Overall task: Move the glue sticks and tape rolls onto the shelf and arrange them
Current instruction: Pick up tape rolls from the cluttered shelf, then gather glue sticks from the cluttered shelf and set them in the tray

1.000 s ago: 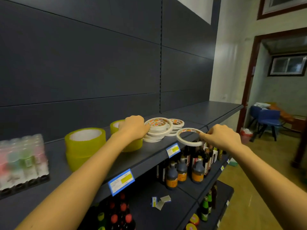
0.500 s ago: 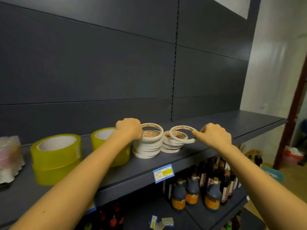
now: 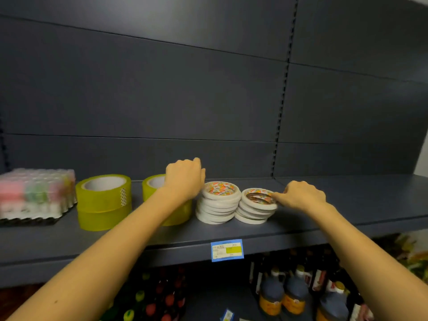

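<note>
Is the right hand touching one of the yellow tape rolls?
No, the right hand pinches the top white tape roll of the right-hand stack, well apart from the yellow tape rolls further left.

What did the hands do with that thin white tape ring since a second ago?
The right hand carried the thin tape roll from the front of the shelf onto the right white stack, fingers still pinching its rim. The left hand stayed against the left white stack; the yellow rolls did not move.

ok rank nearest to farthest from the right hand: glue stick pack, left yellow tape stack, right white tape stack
1. right white tape stack, touching the right hand
2. left yellow tape stack, further left
3. glue stick pack, far left
</note>
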A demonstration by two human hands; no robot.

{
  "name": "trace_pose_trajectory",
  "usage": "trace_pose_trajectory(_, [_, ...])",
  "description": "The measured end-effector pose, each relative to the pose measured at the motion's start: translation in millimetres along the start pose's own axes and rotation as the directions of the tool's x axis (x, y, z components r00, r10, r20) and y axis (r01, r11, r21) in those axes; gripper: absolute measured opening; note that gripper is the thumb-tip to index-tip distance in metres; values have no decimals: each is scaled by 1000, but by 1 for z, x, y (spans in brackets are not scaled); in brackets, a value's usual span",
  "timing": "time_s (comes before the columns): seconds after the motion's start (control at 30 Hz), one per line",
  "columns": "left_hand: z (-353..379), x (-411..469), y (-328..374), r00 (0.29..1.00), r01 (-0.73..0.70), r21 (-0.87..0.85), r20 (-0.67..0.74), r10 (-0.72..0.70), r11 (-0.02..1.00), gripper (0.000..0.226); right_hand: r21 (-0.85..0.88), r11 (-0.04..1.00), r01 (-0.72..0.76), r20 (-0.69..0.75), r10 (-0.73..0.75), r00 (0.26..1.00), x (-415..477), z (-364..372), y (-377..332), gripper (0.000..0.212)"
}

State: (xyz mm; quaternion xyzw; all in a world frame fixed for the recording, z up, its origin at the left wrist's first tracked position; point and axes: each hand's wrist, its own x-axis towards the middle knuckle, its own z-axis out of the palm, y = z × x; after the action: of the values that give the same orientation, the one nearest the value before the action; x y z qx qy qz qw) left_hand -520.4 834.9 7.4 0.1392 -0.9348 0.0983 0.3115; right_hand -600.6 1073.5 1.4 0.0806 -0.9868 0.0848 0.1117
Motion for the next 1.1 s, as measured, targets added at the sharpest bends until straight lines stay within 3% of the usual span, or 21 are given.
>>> trace_pose_trajectory(0.13, [-12, -16, -39, 995, -4, 24, -103, 7, 1000, 31, -187, 978, 96, -231, -139, 963, 0, -14, -21, 51])
trace_pose_trajectory(0.23, [-27, -32, -72, 993, 39, 90, -117, -28, 995, 28, -31, 932, 361, -304, -353, 885, -6, -23, -65, 32])
trace_pose_trajectory(0.37, [-48, -67, -126, 983, 154, 152, -121, -137, 976, 27, 179, 695, 697, -294, -638, 712, -37, -26, -152, 15])
trace_pose_trajectory(0.47, [-63, -107, -174, 965, 258, 216, -104, -241, 942, 31, 234, 512, 826, -301, -770, 563, -72, -20, -220, 17])
trace_pose_trajectory(0.73, [-103, -222, -310, 876, 461, 376, -51, -479, 804, 37, 211, 219, 953, -245, -932, 268, -162, 7, -371, 33])
trace_pose_trajectory(0.9, [-134, -283, -394, 833, 502, 459, -28, -553, 733, 37, 256, 120, 959, -177, -970, 168, -214, 16, -462, 35])
trace_pose_trajectory(1.1, [-169, -344, -495, 795, 538, 497, -32, -605, 681, 34, 231, 103, 967, -162, -976, 143, -279, 27, -570, 37])
